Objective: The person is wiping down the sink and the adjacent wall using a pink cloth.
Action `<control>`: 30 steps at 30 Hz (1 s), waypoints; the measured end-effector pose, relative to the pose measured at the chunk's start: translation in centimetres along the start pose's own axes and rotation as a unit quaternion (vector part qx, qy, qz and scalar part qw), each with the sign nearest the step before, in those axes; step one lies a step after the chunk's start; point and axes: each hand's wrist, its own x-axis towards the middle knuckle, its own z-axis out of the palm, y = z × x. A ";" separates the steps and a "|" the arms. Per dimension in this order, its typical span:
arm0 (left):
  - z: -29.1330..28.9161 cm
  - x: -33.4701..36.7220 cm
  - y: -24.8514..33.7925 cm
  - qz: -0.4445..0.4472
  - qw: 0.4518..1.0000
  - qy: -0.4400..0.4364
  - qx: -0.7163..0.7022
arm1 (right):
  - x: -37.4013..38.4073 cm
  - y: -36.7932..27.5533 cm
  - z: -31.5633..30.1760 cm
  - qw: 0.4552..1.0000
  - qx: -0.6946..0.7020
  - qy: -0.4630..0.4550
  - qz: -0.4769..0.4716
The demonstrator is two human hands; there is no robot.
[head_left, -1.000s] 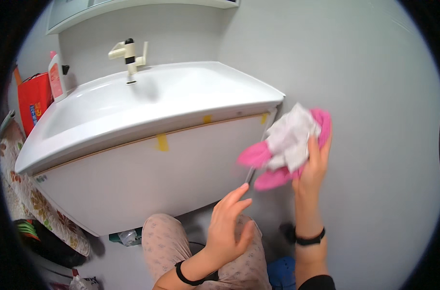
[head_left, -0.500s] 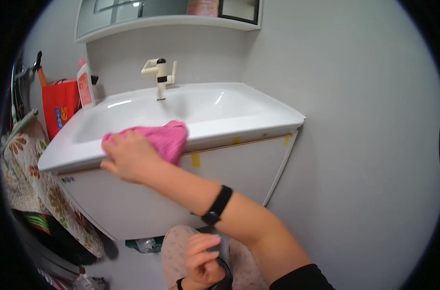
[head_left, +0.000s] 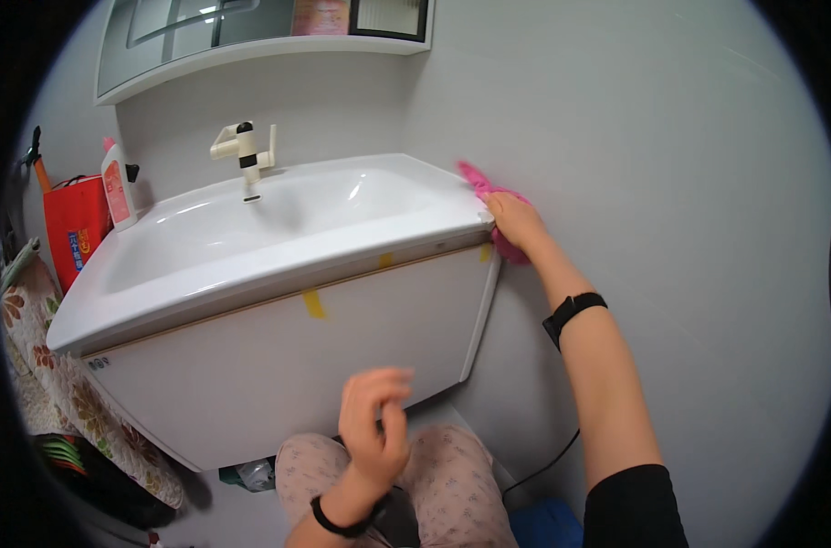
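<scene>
My right hand (head_left: 514, 221) grips a pink cloth (head_left: 473, 177) at the right front corner of the white washbasin (head_left: 260, 265), beside the grey wall. Part of the cloth lies along the basin's right edge, and some hangs below the rim under my fingers. In front of the cabinet, above my knees, my left hand (head_left: 372, 429) is raised with nothing in it; its fingers are loosely bent and apart from the thumb, slightly blurred. A cream faucet (head_left: 247, 151) with black parts stands at the back of the basin.
A white bottle with a pink cap (head_left: 117, 187) stands at the basin's back left, near a red bag (head_left: 73, 228). Below the basin is a white cabinet front (head_left: 242, 384) with yellow tape. A mirror cabinet (head_left: 251, 46) hangs above. Floral fabric (head_left: 87, 411) drapes at left.
My right hand has carried the pink cloth from the basin's front left edge to its right front corner. My left hand has risen a little. The view has shifted to the right.
</scene>
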 end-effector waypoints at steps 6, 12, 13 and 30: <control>5.8 11.4 -6.1 0.149 0.955 -0.012 0.255 | -1.5 -3.2 2.9 0.971 -0.115 0.179 0.107; 11.9 16.0 -13.0 0.211 0.846 -0.002 0.490 | -6.4 -3.3 -1.4 0.524 0.669 0.127 0.513; 12.5 15.7 -13.5 0.117 0.850 -0.073 0.508 | -8.4 -2.7 -3.2 0.529 0.640 0.177 0.528; 11.8 14.9 -14.4 0.084 0.837 -0.067 0.537 | -9.2 0.8 -3.6 0.912 -0.335 -0.147 0.186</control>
